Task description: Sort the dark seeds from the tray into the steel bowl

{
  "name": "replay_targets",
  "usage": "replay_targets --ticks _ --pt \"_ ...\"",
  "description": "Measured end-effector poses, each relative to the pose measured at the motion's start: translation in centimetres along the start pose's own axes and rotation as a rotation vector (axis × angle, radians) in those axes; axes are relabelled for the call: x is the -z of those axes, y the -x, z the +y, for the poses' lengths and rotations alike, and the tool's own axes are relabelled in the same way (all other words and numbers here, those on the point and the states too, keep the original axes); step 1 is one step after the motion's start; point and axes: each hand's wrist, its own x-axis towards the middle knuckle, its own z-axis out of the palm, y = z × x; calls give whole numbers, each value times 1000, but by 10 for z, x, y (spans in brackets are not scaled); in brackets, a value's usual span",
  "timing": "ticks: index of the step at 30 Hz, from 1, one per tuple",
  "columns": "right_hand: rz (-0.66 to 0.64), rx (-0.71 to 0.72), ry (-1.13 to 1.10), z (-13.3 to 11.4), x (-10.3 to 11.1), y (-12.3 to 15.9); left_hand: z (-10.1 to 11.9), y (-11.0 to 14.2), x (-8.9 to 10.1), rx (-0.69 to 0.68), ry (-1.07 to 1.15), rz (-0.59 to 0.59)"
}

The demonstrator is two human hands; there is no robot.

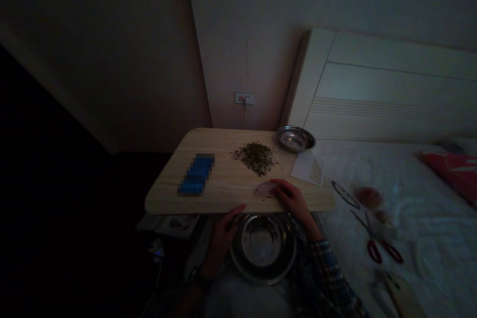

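My right hand (292,199) rests at the front of the wooden table, fingers closed on a clear half-round plastic piece (265,189) that looks like a protractor. Just beyond it lies a loose heap of small greenish-brown beans or seeds (256,155), with a few stray grains near the hand. Below the table's front edge, a steel bowl (263,248) sits at my lap. My left hand (223,232) is curled at the bowl's left rim, index finger reaching up to the table edge. The bottom of the bowl shows bare metal.
On the table (167,198) are a blurred-out blue item (197,174), a second steel bowl (296,139) at the back right, and a white slotted plate (307,168). Red-handled scissors (374,238) and a phone (402,295) lie on the bed (428,208) to the right.
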Motion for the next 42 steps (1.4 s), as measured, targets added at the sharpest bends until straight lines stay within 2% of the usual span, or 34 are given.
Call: replay_targets --ticks 6,14,16,23,25,42 --pt "-2 -10 4 1 0 1 0 0 0 -6 -3 -2" --pt "-202 -35 -62 -13 2 5 2 0 0 4 6 1" --pt "-174 -45 -88 -12 1 4 3 0 0 7 7 1" --pt "67 -51 -80 2 -1 -1 6 0 0 8 -12 13" --pt "98 -42 -58 4 -1 -2 5 0 0 11 -11 16" --pt "93 -36 22 7 -3 -2 3 0 0 1 -1 4"
